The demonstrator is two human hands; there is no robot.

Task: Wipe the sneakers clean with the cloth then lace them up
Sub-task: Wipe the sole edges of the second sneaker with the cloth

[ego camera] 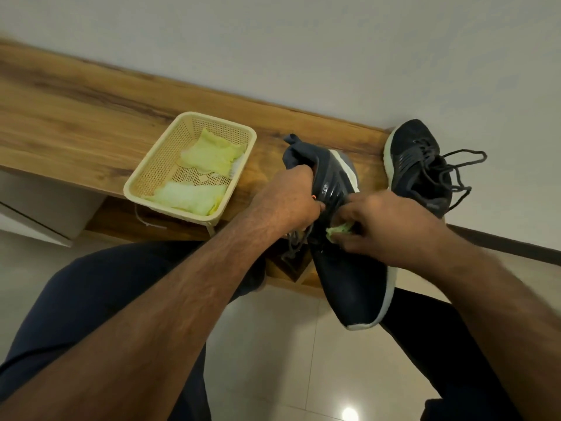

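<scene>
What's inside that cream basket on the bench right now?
The basket holds two folded pale green cloths, one toward the wall, one nearer. Its perforated floor shows between them. Whatever lies beneath the cloths is covered.

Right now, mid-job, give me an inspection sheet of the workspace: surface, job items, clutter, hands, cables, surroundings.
Surface: long wood-grain bench against a white wall.
Job's things: dark navy sneaker with white sole held above the bench edge, toe toward the camera; second dark sneaker resting on the bench, its laces loose; small pale green cloth against the held sneaker's side.
Clutter: beige perforated plastic basket holding two more pale green cloths.
Hands: left hand grips the held sneaker's collar; right hand pinches the cloth.
Cables: nothing seen.
Surroundings: pale glossy tiled floor, dark skirting board.
</scene>
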